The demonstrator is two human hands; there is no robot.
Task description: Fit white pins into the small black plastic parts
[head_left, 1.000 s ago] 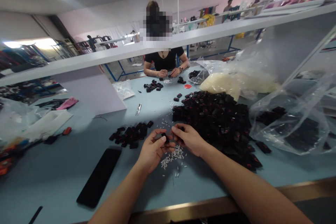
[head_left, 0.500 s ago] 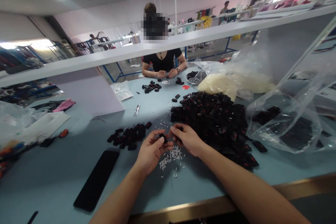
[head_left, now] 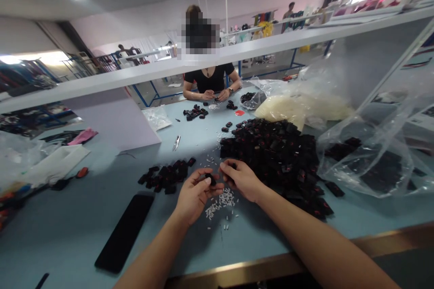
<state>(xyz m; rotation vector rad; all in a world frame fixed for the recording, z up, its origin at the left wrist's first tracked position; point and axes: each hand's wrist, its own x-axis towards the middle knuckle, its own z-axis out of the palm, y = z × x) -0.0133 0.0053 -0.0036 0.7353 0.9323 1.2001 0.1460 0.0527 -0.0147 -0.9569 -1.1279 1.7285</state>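
Note:
My left hand [head_left: 195,193] pinches a small black part [head_left: 210,179] between thumb and fingers, just above a scatter of tiny white pieces [head_left: 220,201] on the blue table [head_left: 74,221]. My right hand [head_left: 241,179] is closed next to it, fingertips touching the same black part; what else it holds is hidden. A big heap of black and red parts [head_left: 276,153] lies right behind my right hand. A smaller pile of black parts [head_left: 167,175] lies left of my left hand.
A black phone [head_left: 125,231] lies flat at the near left. Clear plastic bags [head_left: 369,153] with black parts and a bag of white pieces [head_left: 298,107] sit at the right. Tweezers [head_left: 176,142] lie mid-table. A person [head_left: 210,82] works opposite, under a white shelf [head_left: 111,82].
Both hands stay together over the white pieces, with only slight finger movement on the black part. The view shifted a little between the oldest frame and now.

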